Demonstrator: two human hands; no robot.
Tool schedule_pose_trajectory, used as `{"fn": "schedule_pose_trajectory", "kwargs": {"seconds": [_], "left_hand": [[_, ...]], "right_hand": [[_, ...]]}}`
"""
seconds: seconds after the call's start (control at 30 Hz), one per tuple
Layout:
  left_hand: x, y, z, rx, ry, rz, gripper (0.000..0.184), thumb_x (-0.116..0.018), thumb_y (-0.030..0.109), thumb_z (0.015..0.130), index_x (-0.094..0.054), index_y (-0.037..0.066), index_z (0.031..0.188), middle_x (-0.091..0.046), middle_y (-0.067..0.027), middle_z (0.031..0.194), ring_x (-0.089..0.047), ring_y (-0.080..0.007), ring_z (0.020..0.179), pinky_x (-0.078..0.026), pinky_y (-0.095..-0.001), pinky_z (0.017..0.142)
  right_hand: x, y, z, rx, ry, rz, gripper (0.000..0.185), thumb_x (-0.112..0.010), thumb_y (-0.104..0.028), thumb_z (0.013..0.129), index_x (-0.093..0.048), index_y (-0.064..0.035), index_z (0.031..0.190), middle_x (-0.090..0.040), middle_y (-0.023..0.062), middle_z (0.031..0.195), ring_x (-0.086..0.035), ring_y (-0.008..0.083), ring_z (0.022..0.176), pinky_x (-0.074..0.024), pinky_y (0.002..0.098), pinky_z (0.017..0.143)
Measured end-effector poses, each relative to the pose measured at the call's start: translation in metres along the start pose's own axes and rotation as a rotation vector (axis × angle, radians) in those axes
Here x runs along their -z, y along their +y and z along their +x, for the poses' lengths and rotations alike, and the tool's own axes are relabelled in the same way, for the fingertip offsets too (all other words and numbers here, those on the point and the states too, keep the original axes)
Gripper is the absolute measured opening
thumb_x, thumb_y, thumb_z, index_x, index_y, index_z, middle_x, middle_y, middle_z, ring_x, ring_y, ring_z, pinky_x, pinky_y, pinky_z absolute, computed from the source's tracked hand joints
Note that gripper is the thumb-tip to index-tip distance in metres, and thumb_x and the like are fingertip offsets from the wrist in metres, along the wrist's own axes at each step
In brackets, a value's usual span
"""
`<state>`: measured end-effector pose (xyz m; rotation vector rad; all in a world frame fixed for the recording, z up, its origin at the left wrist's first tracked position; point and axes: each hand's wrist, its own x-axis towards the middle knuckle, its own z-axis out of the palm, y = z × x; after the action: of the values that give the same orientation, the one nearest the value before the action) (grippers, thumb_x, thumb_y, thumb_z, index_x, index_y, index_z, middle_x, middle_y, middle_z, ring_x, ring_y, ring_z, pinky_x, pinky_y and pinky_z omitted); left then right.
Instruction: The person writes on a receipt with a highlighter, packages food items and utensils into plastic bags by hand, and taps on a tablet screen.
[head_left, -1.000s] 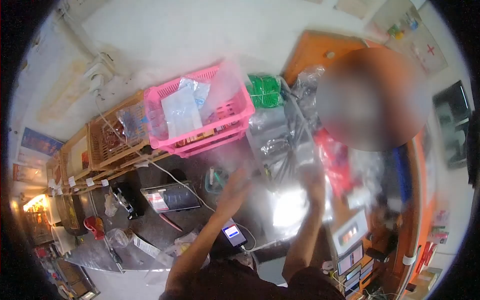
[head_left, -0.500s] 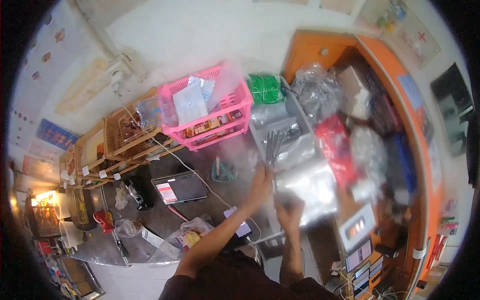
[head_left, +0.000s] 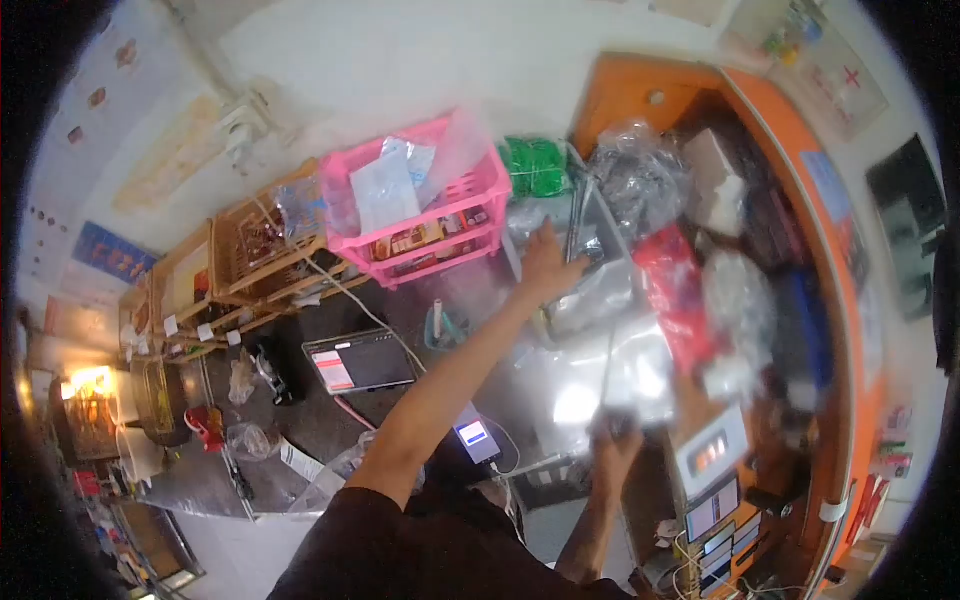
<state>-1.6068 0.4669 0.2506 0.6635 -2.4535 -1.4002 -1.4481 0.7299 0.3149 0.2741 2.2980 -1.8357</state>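
Observation:
Over a grey bin at the back, my left hand has its fingers and thumb spread. Several long, thin dark sticks stand just beyond it, reaching into the bin; their exact kind is unclear. My right hand is lower, near the front edge of the counter, with curled, blurred fingers. A faint thin stick rises from it across shiny clear plastic packaging.
A pink stacked basket stands left of the bin, with a green bundle between. On the counter lie a tablet, a charging phone and a teal holder. Plastic bags fill the orange cabinet.
My left hand has moved up and away into the bin, and the sticks it gripped now stand beyond its spread fingers. My right hand has moved down and right, apart from the left.

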Motion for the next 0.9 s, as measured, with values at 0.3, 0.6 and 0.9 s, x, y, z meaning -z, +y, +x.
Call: {"fn": "schedule_pose_trajectory", "kwargs": {"seconds": [0.3,0.6,0.9], "left_hand": [[0.189,-0.045,-0.271,0.100,0.152,0.192,0.076,-0.073,0.032,0.075,-0.039,0.003,0.138,-0.044,-0.0238,0.136,-0.041,-0.0416,0.127,-0.029,-0.0538,0.107],[0.247,-0.111,-0.561,1.011,0.661,0.699,0.099,-0.078,0.040,0.068,-0.028,0.000,0.144,-0.045,-0.0243,0.134,-0.038,-0.0393,0.130,-0.029,-0.0577,0.103],[0.272,-0.122,-0.593,0.521,1.061,-0.778,0.014,-0.061,0.013,0.089,-0.066,0.000,0.089,-0.065,-0.0062,0.080,-0.058,-0.0130,0.075,-0.045,-0.0283,0.066]], "right_hand": [[-0.045,0.002,0.013,0.212,-0.295,-0.305,0.007,-0.066,-0.010,0.087,-0.063,-0.0047,0.091,-0.060,0.0016,0.083,-0.052,0.0134,0.077,-0.0442,0.0283,0.071],[-0.169,-0.055,-0.104,0.650,-1.166,-0.223,0.018,-0.066,0.002,0.081,-0.064,-0.0031,0.099,-0.067,0.0093,0.091,-0.064,0.0184,0.087,-0.0526,0.0324,0.078],[-0.219,0.065,-0.234,1.177,-1.666,-0.706,0.029,-0.061,-0.008,0.075,-0.069,-0.0060,0.103,-0.068,0.0149,0.101,-0.064,0.0333,0.095,-0.0472,0.0425,0.090]]}}
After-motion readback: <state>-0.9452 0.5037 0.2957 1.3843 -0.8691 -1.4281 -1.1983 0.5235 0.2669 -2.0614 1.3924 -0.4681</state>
